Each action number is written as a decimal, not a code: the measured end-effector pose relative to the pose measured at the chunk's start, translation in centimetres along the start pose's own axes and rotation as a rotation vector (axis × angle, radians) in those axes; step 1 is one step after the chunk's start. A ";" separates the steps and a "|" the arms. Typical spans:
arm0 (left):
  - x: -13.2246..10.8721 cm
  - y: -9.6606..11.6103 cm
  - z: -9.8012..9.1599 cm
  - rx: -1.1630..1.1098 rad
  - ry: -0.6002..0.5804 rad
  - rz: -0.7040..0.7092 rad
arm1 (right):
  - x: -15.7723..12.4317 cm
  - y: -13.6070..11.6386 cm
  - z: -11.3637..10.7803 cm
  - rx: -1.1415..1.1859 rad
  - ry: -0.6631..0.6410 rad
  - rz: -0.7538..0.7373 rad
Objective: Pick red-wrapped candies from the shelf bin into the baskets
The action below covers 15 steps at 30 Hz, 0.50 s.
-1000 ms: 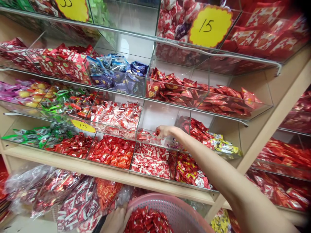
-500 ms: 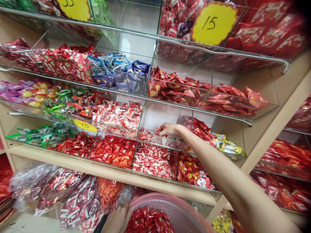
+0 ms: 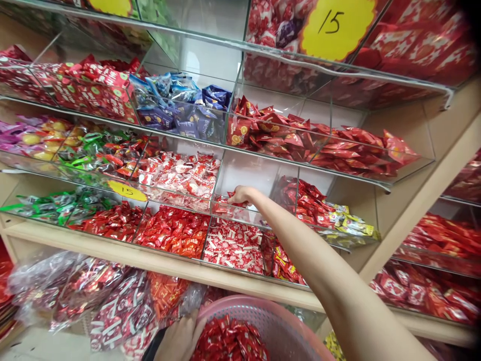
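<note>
My right hand (image 3: 242, 195) reaches into a clear shelf compartment, its fingers closed around red wrapped candies (image 3: 230, 194) near the compartment's left side. Only a few candies show there, and the hand hides part of them. Low in front of me, my left hand (image 3: 179, 337) grips the left rim of a pink plastic basket (image 3: 296, 328) with holes in its wall. Inside the basket lies a heap of red wrapped candies (image 3: 231, 341).
Clear dividers and front panels edge every shelf compartment. Red-and-white candies (image 3: 235, 248) fill the bin below; red and yellow packets (image 3: 319, 208) sit to the right. Yellow price tags (image 3: 127, 190) hang on fronts. Bagged candies (image 3: 120, 306) lie beneath the shelf.
My right hand has moved left and slightly up within the same compartment, toward its left divider. My left hand stays on the basket rim. The view has shifted slightly.
</note>
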<state>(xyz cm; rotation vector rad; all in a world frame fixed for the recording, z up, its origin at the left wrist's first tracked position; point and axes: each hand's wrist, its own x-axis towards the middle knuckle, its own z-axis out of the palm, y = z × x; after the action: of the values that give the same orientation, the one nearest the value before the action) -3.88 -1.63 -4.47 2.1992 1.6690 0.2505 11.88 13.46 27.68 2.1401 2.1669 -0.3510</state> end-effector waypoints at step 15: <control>0.2 -0.4 0.7 0.084 -0.017 0.011 | 1.1 1.6 0.0 -0.072 -0.075 0.023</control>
<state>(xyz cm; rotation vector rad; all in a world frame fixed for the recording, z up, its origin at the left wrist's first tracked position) -3.98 -1.50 -5.30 2.2651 1.6876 0.1668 13.41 14.55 27.33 2.0777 2.0802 -0.3406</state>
